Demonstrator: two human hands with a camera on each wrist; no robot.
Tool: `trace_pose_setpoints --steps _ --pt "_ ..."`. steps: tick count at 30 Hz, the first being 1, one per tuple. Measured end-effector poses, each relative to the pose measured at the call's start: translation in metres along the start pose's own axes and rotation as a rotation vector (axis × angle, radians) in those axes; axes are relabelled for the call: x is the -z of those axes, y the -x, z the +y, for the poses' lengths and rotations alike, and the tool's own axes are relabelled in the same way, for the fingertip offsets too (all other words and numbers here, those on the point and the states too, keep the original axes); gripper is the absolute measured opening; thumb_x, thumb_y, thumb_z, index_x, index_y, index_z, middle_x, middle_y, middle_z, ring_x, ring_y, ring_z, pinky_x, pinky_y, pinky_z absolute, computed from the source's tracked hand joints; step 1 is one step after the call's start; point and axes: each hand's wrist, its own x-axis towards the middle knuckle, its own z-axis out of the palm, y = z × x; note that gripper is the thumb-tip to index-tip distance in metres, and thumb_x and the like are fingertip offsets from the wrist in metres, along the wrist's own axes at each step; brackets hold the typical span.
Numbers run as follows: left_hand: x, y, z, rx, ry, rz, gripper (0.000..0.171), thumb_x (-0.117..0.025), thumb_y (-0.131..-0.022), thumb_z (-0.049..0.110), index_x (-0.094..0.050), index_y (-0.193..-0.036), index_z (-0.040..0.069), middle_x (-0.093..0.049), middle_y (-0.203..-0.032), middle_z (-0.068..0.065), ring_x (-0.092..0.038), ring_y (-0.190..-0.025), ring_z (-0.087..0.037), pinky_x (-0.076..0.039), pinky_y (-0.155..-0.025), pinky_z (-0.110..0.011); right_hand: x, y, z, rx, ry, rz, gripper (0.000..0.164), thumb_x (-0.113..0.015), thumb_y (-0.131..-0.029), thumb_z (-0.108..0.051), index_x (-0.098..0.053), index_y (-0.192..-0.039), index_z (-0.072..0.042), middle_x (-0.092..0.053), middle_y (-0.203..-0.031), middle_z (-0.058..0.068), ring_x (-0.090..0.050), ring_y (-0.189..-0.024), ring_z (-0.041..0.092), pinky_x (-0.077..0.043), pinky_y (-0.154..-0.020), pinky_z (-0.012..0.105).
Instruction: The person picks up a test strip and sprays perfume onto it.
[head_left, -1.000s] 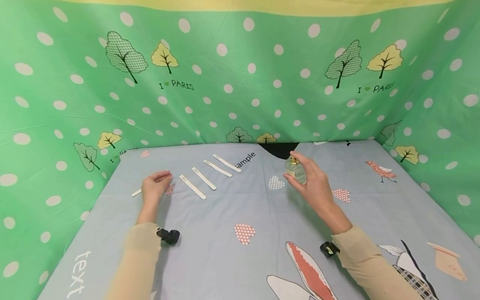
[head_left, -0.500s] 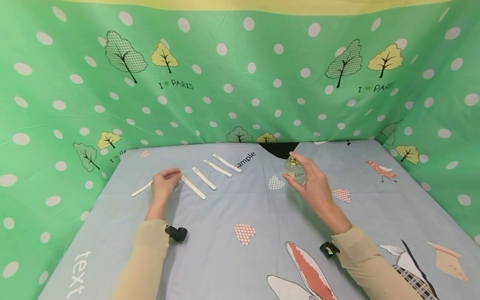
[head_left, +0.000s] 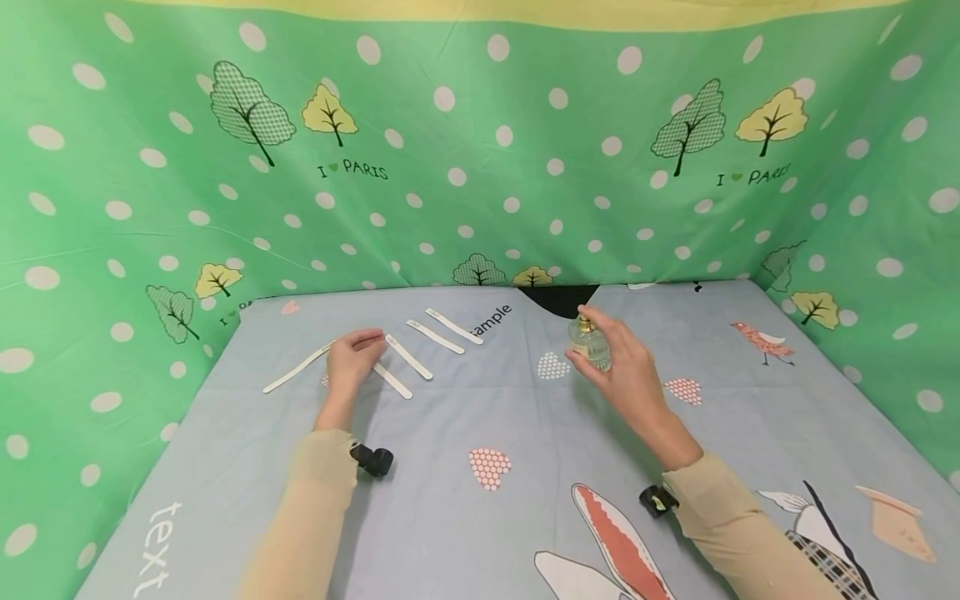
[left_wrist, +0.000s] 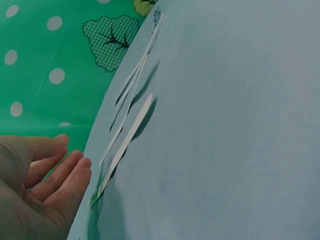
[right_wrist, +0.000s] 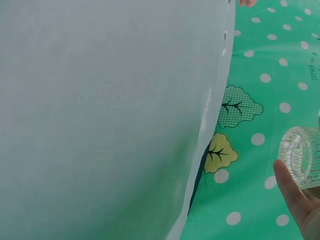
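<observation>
My right hand (head_left: 628, 363) holds a small clear glass perfume bottle (head_left: 589, 343) with a gold neck, one finger at its top and the thumb low on its side. In the right wrist view, the ridged glass base (right_wrist: 297, 157) of that bottle faces the camera. My left hand (head_left: 352, 363) hovers over the left part of a row of white paper test strips, its fingers loosely bent and holding nothing. One strip (head_left: 393, 382) is partly hidden under that hand; another strip (head_left: 292, 371) slants away on its left. In the left wrist view, the hand (left_wrist: 47, 182) is beside the strips (left_wrist: 132, 135).
More strips (head_left: 437, 337) lie to the right of the left hand, with small print at their far ends. The grey printed cloth (head_left: 420, 517) covers the table, and a green dotted curtain (head_left: 480, 208) rises at its back and sides.
My left hand has moved right along the strips, uncovering the leftmost one and passing over the one beside it. The right hand and the perfume bottle stay nearly in place.
</observation>
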Motion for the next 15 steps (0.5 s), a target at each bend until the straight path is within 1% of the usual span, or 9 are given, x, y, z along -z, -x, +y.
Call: trace_pose_setpoints --steps 4,7,11,13,15 --pt "-0.011 -0.002 0.002 -0.023 0.019 -0.028 0.033 -0.068 -0.092 0.009 -0.068 -0.123 0.000 -0.068 -0.124 -0.022 -0.059 -0.074 0.011 -0.049 -0.067 -0.004 -0.001 0.000 0.000 -0.004 -0.002 -0.003 0.071 -0.084 -0.081 -0.019 -0.048 -0.143 -0.021 -0.065 -0.111 0.018 -0.067 -0.091 0.033 -0.062 -0.069 0.048" --pt "-0.020 -0.002 0.004 -0.038 0.032 -0.045 0.032 -0.068 -0.092 0.009 -0.068 -0.123 0.000 -0.069 -0.123 -0.021 -0.061 -0.079 0.008 -0.049 -0.068 -0.004 -0.001 0.000 0.000 -0.001 0.002 -0.001 0.071 -0.084 -0.081 -0.019 -0.048 -0.143 -0.021 -0.065 -0.112 0.017 -0.067 -0.092 0.033 -0.062 -0.070 0.048" --pt "-0.034 0.000 0.010 -0.052 0.054 -0.066 0.032 -0.069 -0.091 0.008 -0.068 -0.122 -0.001 -0.069 -0.122 -0.021 -0.070 -0.095 -0.007 -0.049 -0.070 -0.003 -0.002 0.000 0.000 0.001 0.003 -0.001 0.071 -0.084 -0.081 -0.019 -0.048 -0.143 -0.021 -0.065 -0.115 0.017 -0.067 -0.095 0.033 -0.062 -0.073 0.049" --pt "-0.040 0.000 0.014 -0.062 0.055 -0.075 0.032 -0.070 -0.090 0.008 -0.068 -0.121 -0.002 -0.070 -0.121 -0.021 -0.072 -0.103 -0.015 -0.049 -0.071 -0.004 -0.002 0.000 0.000 -0.001 0.001 -0.003 0.072 -0.084 -0.081 -0.019 -0.048 -0.143 -0.021 -0.065 -0.117 0.016 -0.067 -0.097 0.033 -0.062 -0.075 0.050" --pt "-0.047 0.001 0.017 -0.065 0.064 -0.088 0.033 -0.071 -0.090 0.007 -0.069 -0.121 -0.002 -0.070 -0.120 -0.021 -0.071 -0.107 -0.020 -0.049 -0.071 -0.005 -0.002 0.000 0.000 -0.003 -0.002 -0.006 0.072 -0.084 -0.081 -0.019 -0.048 -0.144 -0.021 -0.064 -0.118 0.016 -0.066 -0.098 0.032 -0.061 -0.077 0.050"
